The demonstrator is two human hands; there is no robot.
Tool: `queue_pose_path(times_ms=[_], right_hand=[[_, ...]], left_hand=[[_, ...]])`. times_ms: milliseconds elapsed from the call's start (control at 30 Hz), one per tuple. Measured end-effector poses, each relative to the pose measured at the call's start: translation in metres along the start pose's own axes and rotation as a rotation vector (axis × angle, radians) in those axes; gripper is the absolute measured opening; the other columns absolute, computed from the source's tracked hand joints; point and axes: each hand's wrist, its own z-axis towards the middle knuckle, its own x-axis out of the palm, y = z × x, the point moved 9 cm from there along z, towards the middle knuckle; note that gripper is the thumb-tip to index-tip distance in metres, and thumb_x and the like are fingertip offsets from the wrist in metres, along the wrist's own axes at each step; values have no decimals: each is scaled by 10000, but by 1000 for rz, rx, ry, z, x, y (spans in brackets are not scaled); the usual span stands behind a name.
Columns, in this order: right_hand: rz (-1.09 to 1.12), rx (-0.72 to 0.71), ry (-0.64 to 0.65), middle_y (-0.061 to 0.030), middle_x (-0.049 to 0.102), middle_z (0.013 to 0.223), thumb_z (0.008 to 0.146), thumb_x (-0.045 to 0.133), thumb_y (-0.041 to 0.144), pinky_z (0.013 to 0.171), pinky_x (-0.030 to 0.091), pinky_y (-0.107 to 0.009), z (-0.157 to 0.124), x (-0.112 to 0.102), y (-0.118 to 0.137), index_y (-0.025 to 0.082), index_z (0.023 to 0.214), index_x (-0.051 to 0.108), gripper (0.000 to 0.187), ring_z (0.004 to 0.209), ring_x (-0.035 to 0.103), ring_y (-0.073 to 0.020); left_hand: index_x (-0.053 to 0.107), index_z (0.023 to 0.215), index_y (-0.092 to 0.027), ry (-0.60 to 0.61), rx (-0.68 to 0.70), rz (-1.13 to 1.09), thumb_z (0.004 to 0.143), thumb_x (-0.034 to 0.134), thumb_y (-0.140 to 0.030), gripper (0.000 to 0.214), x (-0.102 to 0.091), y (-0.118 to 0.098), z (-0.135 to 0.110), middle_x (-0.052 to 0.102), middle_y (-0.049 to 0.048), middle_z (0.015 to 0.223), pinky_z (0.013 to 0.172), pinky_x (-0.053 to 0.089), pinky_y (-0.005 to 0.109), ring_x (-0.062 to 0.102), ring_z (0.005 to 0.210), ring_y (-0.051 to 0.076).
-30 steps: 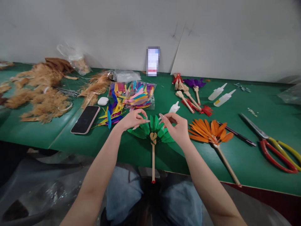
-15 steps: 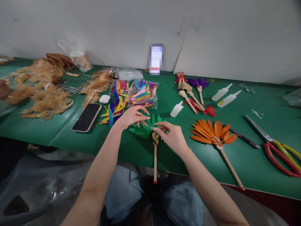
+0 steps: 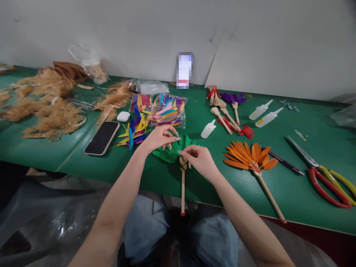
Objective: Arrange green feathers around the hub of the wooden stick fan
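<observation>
A green feather fan point(image 3: 169, 152) on a wooden stick point(image 3: 183, 191) lies on the green table point(image 3: 292, 185) in front of me. My left hand point(image 3: 159, 138) rests on the fan's left feathers with fingers spread and pressing down. My right hand point(image 3: 198, 159) sits over the fan's right side, its fingers curled and pinching at the feathers near the wooden heart-shaped head point(image 3: 183, 162). The stick's red tip hangs past the table's front edge.
An orange feather fan point(image 3: 250, 155) lies to the right, with red-and-yellow scissors point(image 3: 325, 174) beyond. A small glue bottle point(image 3: 208, 129), two larger ones point(image 3: 264, 111), more sticks point(image 3: 225, 115), a bag of coloured feathers point(image 3: 164, 109), a phone point(image 3: 101, 138), an earbud case point(image 3: 123, 116) and tan feather piles point(image 3: 47, 107) lie around.
My right hand has dropped from above the fan's top right down onto the feathers by the wooden head and curled tighter. My left hand lowered onto the left feathers.
</observation>
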Motion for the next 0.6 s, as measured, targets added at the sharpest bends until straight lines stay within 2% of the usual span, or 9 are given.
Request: queue_pose_path(times_ms=[100,200,333,433,533,600], right_hand=[[-116,-59,3,-13,645,569,738,663,466,423,428,-219,-1,-1,5,175,667,618,303,459,560,-121],[-243,-157,-111,-8,641,575,799,608,444,468,426,-222,-2,-17,17,178,703,637,285,497,567,-124],[-339,-258,-306,-19,655,638,851,553,404,463,413,-227,-6,-48,34,174,807,655,255,508,553,-122],[-442,-347,-362,-48,685,766,876,524,351,513,457,-244,-16,-55,42,185,882,662,216,632,606,-152],[-559,-492,-336,-73,680,966,892,504,275,727,525,-305,-35,-46,48,213,987,660,193,894,628,-193],[-657,-567,-268,-87,627,1146,898,492,239,912,485,-382,-49,-33,45,236,1121,623,258,1095,567,-218]], left_hand=[[552,939,-166,-58,52,15,756,660,-425,335,-3,-1,4,582,-8,632,416,376,185,549,491,96],[560,957,-162,-74,144,54,793,619,-390,288,-6,-6,9,601,0,702,509,393,195,535,557,84],[538,1002,-158,54,218,89,803,611,-340,280,4,-11,20,599,-3,724,606,385,211,518,634,91],[507,985,-166,166,219,107,794,619,-348,286,16,-9,29,578,-20,687,577,346,213,466,579,83],[485,954,-177,212,219,131,790,621,-354,277,22,-7,33,550,-39,648,550,309,212,413,536,76],[475,936,-181,199,213,141,789,619,-339,260,20,-7,33,544,-45,639,543,295,211,384,519,70]])
